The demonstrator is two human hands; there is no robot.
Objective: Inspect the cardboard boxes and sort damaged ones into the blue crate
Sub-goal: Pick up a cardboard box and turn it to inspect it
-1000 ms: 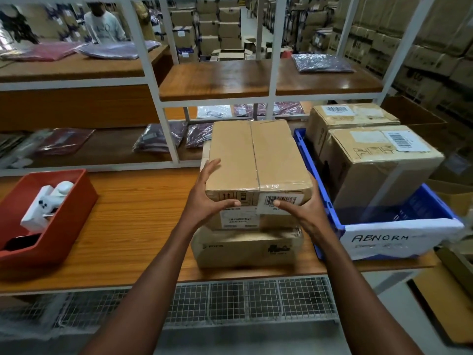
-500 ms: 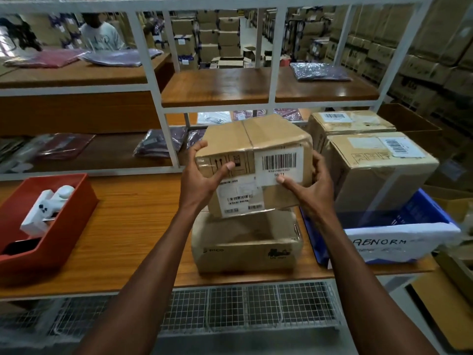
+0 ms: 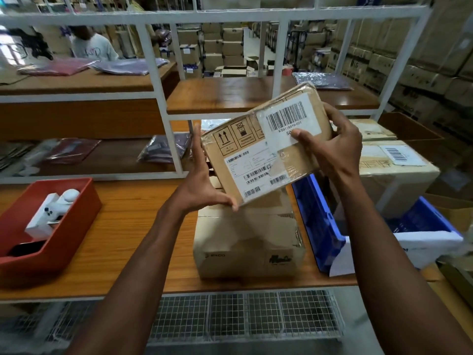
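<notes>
- Lifted off the stack since a second ago, the small box [image 3: 266, 147] is now raised well above the bench and tilted, right end higher, with its labelled face turned toward the camera.
- Left hand [image 3: 202, 185] cradles the lower left corner: thumb under the bottom edge, fingers running up the left side, pinching the box.
- Right hand [image 3: 330, 144] grips the upper right end, thumb pressed across the barcode label [image 3: 289, 121], fingers wrapped round the back.
- Below it, a larger box [image 3: 248, 237] sits on the wooden bench [image 3: 128, 239]; its top looks creased and dented.
- To the right, touching that box or just beside it, stands the blue crate [image 3: 320, 226], which already holds two boxes [image 3: 394, 165].
- To inspect well, I would keep turning the small box slowly so each face and corner comes into view, and shift the right thumb off the label so nothing is hidden.
- Clear wrap or tape on the front is wrinkled and peeling near the lower labels; whether the cardboard beneath is torn cannot be told yet.
- A firm two-handed hold matters, since the glossy wrap could slip while rotating.
</notes>
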